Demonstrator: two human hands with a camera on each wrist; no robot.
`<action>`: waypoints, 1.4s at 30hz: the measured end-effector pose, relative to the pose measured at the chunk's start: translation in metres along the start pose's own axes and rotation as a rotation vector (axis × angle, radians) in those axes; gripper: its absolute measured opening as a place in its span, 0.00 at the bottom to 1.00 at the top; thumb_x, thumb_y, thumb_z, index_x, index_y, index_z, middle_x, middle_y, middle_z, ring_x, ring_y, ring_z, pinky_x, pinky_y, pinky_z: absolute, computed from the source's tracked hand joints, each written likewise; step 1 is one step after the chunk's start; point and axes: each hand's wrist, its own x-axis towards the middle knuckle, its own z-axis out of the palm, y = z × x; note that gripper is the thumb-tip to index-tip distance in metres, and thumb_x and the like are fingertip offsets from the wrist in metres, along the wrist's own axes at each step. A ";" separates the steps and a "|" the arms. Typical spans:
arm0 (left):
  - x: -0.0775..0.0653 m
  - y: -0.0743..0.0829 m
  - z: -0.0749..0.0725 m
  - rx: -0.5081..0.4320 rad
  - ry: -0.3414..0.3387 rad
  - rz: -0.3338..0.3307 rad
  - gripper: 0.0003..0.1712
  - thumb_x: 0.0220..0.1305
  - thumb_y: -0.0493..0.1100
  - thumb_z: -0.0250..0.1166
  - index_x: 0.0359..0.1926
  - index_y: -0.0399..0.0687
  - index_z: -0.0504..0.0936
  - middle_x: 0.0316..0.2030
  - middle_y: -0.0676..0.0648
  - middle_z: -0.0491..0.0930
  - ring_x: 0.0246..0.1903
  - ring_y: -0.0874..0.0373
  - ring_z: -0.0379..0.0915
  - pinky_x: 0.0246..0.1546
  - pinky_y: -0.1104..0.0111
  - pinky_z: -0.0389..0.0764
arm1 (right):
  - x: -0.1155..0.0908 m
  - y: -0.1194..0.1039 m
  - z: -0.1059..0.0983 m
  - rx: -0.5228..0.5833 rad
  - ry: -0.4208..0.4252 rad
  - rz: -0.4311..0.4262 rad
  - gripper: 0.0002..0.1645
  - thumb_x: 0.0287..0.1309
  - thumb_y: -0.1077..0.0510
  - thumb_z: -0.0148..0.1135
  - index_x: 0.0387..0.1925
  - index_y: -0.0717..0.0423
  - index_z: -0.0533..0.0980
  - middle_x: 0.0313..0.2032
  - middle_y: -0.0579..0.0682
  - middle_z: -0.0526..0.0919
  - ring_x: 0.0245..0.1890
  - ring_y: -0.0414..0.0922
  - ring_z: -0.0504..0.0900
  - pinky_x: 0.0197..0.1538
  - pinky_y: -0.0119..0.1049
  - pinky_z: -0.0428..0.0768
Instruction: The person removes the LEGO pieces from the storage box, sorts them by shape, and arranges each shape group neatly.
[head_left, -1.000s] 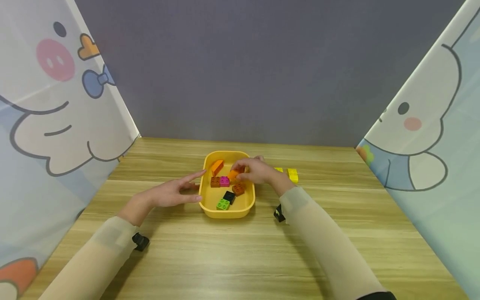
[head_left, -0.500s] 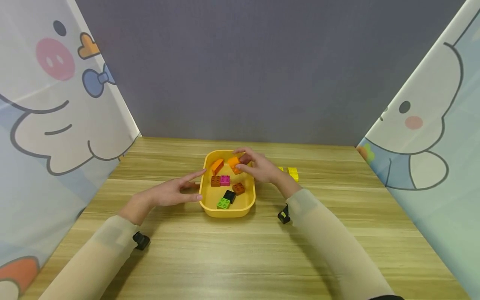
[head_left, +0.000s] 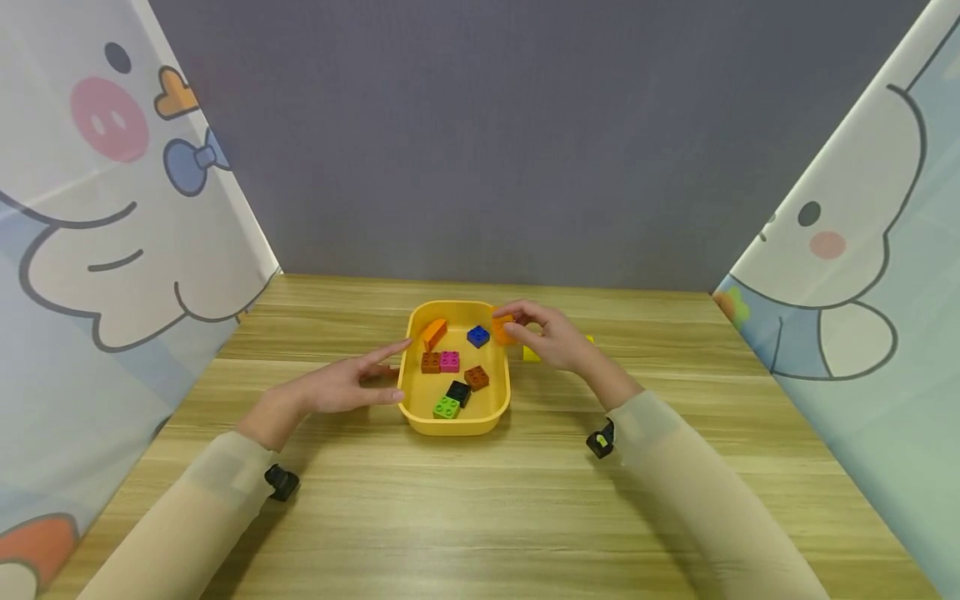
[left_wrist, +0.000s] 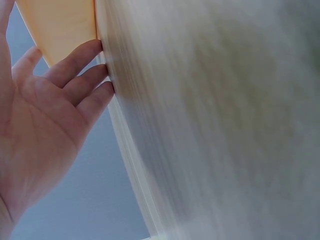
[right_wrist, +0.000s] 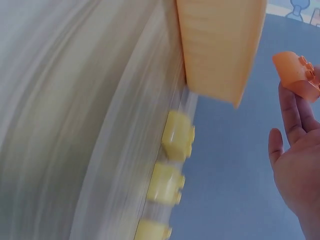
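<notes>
My right hand (head_left: 557, 340) pinches an orange toy building brick (head_left: 501, 330) over the right rim of the yellow tray (head_left: 453, 428); the right wrist view shows the brick's studs and curved side (right_wrist: 287, 70). With straight, spread fingers, my left hand (head_left: 337, 385) is at the tray's left side, fingertips at its wall. Inside the tray lie a blue brick (head_left: 477, 336), a long orange brick (head_left: 434, 334), a brown brick (head_left: 431, 362) against a pink one (head_left: 450, 362), another brown brick (head_left: 476, 377), and a black brick (head_left: 459, 393) against a green one (head_left: 446, 407).
Yellow bricks (right_wrist: 167, 184) stand in a row on the wooden table (head_left: 450, 517) to the right of the tray, partly hidden by my right hand in the head view. A grey panel (head_left: 480, 150) rises behind the table, with printed cloths at both sides.
My right hand has lifted the orange brick from the tray's interior and carried it right to the rim. The blue brick has come into sight. My left hand stays in place.
</notes>
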 end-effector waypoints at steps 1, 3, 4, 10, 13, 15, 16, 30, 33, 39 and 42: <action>0.000 0.000 0.000 0.003 0.001 0.000 0.56 0.72 0.72 0.68 0.89 0.82 0.44 0.81 0.37 0.69 0.82 0.28 0.59 0.77 0.22 0.54 | -0.004 0.002 -0.003 -0.003 0.011 0.004 0.19 0.80 0.59 0.64 0.67 0.55 0.81 0.63 0.57 0.87 0.55 0.52 0.85 0.53 0.44 0.87; 0.000 -0.001 0.000 0.008 0.002 0.002 0.56 0.72 0.72 0.68 0.89 0.82 0.44 0.81 0.37 0.69 0.82 0.28 0.59 0.77 0.21 0.55 | -0.011 0.007 -0.010 -0.012 0.031 0.010 0.23 0.76 0.61 0.69 0.68 0.55 0.80 0.62 0.58 0.86 0.53 0.52 0.85 0.49 0.37 0.86; -0.001 -0.001 0.001 0.008 0.003 0.003 0.56 0.72 0.72 0.68 0.89 0.81 0.44 0.81 0.37 0.69 0.81 0.28 0.60 0.77 0.21 0.55 | -0.015 0.009 -0.014 -0.011 0.040 0.012 0.25 0.74 0.62 0.71 0.69 0.55 0.79 0.61 0.58 0.86 0.52 0.52 0.85 0.49 0.34 0.85; -0.003 -0.002 0.002 -0.002 0.006 0.007 0.56 0.73 0.71 0.68 0.89 0.81 0.45 0.80 0.37 0.70 0.81 0.28 0.61 0.76 0.22 0.56 | -0.038 0.030 -0.041 -0.014 0.087 0.047 0.27 0.73 0.64 0.71 0.70 0.57 0.78 0.58 0.59 0.85 0.48 0.47 0.85 0.51 0.34 0.85; -0.004 -0.002 0.002 -0.014 0.006 0.008 0.55 0.73 0.71 0.68 0.89 0.82 0.45 0.81 0.37 0.70 0.81 0.28 0.60 0.77 0.22 0.56 | -0.051 0.040 -0.058 -0.013 0.118 0.071 0.29 0.73 0.66 0.70 0.72 0.58 0.76 0.58 0.61 0.85 0.47 0.44 0.84 0.54 0.33 0.84; -0.004 -0.002 0.001 -0.018 0.006 0.008 0.55 0.73 0.71 0.68 0.89 0.82 0.45 0.81 0.36 0.69 0.81 0.28 0.60 0.77 0.22 0.56 | -0.060 0.049 -0.069 -0.006 0.135 0.098 0.30 0.73 0.67 0.69 0.73 0.59 0.74 0.58 0.64 0.84 0.47 0.41 0.83 0.54 0.30 0.83; -0.004 -0.002 0.001 -0.017 0.007 0.009 0.55 0.73 0.71 0.68 0.89 0.82 0.45 0.81 0.36 0.69 0.81 0.28 0.60 0.77 0.22 0.56 | -0.065 0.053 -0.075 -0.006 0.143 0.113 0.31 0.73 0.68 0.69 0.74 0.60 0.73 0.58 0.65 0.83 0.47 0.40 0.83 0.54 0.28 0.83; -0.003 -0.002 0.000 -0.046 0.000 0.026 0.55 0.73 0.69 0.69 0.89 0.79 0.46 0.80 0.36 0.70 0.81 0.29 0.61 0.78 0.24 0.56 | -0.112 0.096 -0.118 -0.117 0.061 0.371 0.35 0.73 0.66 0.69 0.76 0.63 0.67 0.63 0.70 0.76 0.55 0.60 0.84 0.48 0.28 0.82; -0.003 -0.002 0.000 -0.045 -0.001 0.024 0.55 0.73 0.69 0.69 0.89 0.81 0.45 0.80 0.36 0.70 0.81 0.29 0.62 0.78 0.25 0.57 | -0.113 0.102 -0.118 -0.095 0.045 0.386 0.37 0.71 0.67 0.71 0.76 0.66 0.67 0.61 0.70 0.77 0.54 0.58 0.84 0.48 0.27 0.82; -0.001 -0.002 0.001 -0.042 -0.005 0.024 0.55 0.73 0.69 0.69 0.89 0.81 0.45 0.81 0.36 0.70 0.81 0.29 0.61 0.78 0.24 0.57 | -0.112 0.108 -0.115 -0.108 0.005 0.408 0.38 0.71 0.65 0.72 0.76 0.69 0.67 0.60 0.73 0.81 0.58 0.61 0.83 0.50 0.25 0.82; -0.001 -0.002 0.001 -0.030 -0.006 0.028 0.56 0.73 0.70 0.69 0.89 0.79 0.45 0.81 0.36 0.69 0.81 0.28 0.61 0.77 0.23 0.57 | -0.112 0.108 -0.114 -0.137 -0.016 0.407 0.36 0.73 0.64 0.70 0.76 0.68 0.67 0.60 0.72 0.83 0.60 0.63 0.83 0.52 0.28 0.82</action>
